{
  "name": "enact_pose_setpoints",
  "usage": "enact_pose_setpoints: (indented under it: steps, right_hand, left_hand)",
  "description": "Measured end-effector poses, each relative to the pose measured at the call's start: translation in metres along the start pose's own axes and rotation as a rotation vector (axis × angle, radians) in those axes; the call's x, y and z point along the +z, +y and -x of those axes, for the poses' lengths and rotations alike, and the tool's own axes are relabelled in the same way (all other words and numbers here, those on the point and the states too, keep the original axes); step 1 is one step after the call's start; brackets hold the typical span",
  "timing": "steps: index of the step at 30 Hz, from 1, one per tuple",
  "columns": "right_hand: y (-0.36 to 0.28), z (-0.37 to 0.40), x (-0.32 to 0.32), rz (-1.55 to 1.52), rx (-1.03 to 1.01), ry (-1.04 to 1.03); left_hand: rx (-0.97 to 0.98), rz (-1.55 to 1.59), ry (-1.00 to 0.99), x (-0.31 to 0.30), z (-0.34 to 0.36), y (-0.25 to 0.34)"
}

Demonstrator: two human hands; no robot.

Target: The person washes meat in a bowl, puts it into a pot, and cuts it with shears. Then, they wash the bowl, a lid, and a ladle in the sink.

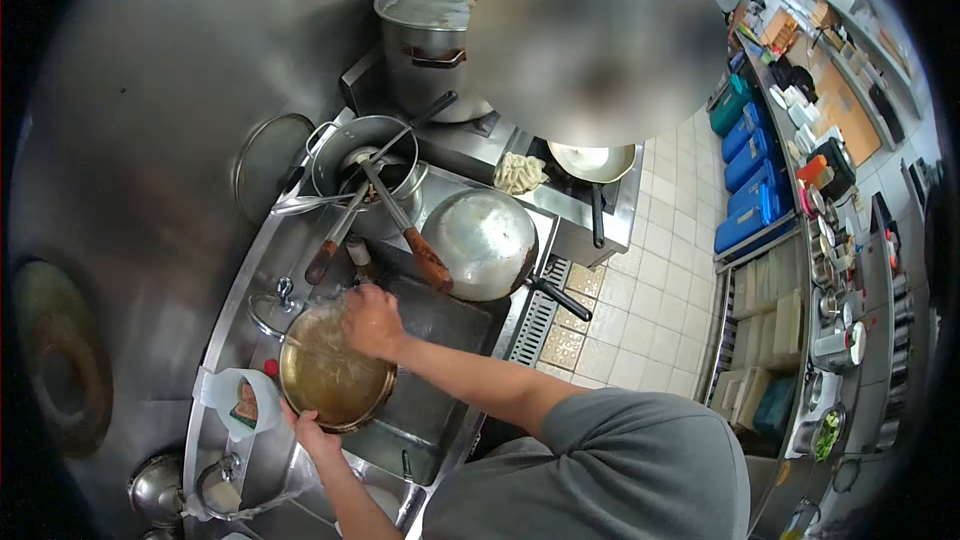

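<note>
A round metal pan (325,365) with a brownish inside rests tilted over the sink, and water from the tap (268,318) runs into it. My left hand (312,432) grips the pan's lower rim. My right hand (374,322) is closed against the inside of the pan near its upper rim; whatever its fingers hold is hidden. Above the sink lies an upturned pan (480,243) with a black handle. Wooden-handled tools (405,225) stick out of a metal pot (365,155). A clear plastic jug (222,395) with a sponge (246,402) stands left of my left hand.
A large stockpot (425,45) stands at the back. Right of it, a light pan (592,162) sits on the stove beside a crumpled cloth (520,173). Tiled floor (610,305) separates this side from shelving with blue bins (750,205). A blurred oval hides the top middle.
</note>
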State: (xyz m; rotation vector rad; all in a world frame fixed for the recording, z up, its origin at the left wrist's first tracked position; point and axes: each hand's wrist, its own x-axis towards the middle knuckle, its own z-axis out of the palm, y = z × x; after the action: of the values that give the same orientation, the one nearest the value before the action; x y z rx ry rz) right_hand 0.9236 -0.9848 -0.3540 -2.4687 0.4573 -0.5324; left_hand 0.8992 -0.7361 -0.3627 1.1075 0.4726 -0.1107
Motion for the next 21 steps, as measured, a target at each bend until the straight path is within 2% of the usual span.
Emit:
enact_pose_setpoints:
  steps: [1,3,4,6,7,8,9,10,11,12,13,14,15,16,17,21]
  right_hand:
    - [0.019,0.001,0.01,0.003,0.004,-0.001]
    - [0.048,-0.004,0.017,-0.819,0.655,-0.389]
    - [0.055,-0.003,0.007,-0.815,0.654,-0.374]
    - [0.068,0.008,-0.01,-1.674,1.044,-0.557]
    - [0.079,0.018,0.016,-1.685,0.841,-0.611]
    - [0.076,0.027,0.029,-1.686,0.841,-0.601]
    - [0.073,0.036,0.04,-1.645,0.854,-0.497]
    - [0.073,0.043,0.044,-1.601,0.864,-0.393]
    - [0.055,0.049,0.029,-1.722,0.737,-0.348]
    - [0.031,0.051,0.01,-1.726,0.741,-0.337]
    - [0.01,0.05,-0.01,-1.585,0.816,-0.335]
    - [0.002,0.051,-0.019,-1.439,0.888,-0.332]
    - [0.003,0.05,-0.012,-1.438,0.895,-0.325]
    - [0.001,0.049,0.006,-1.366,0.784,-0.239]
    - [0.003,0.048,0.021,-1.292,0.672,-0.152]
    - [0.039,0.053,0.054,-1.401,0.62,-0.024]
  left_hand:
    - [-0.027,0.0,-0.041,0.004,0.001,0.004]
    - [-0.058,-0.002,-0.1,0.008,-0.004,0.004]
    - [-0.025,-0.048,-0.172,0.007,-0.014,0.001]
    - [0.002,-0.099,-0.258,-0.001,-0.049,-0.006]
    - [0.068,-0.442,-0.293,-0.01,-0.077,-0.011]
    - [0.139,-0.787,-0.32,-0.013,-0.094,-0.014]
    - [0.233,-1.336,-0.383,0.001,-0.094,0.001]
    - [0.233,-1.339,-0.394,0.022,-0.087,0.003]
    - [0.396,-1.738,-0.266,0.047,-0.072,-0.002]
    - [0.569,-2.13,-0.11,0.072,-0.054,-0.004]
    - [0.438,-2.14,-0.127,0.105,-0.035,-0.004]
    - [0.316,-2.082,-0.281,0.126,-0.038,-0.01]
    - [0.192,-2.013,-0.428,0.137,-0.043,-0.021]
    - [0.191,-2.015,-0.432,0.132,-0.048,-0.034]
    - [0.27,-1.932,-0.521,0.119,-0.055,-0.05]
    - [0.561,-1.539,-0.877,0.066,-0.082,-0.11]
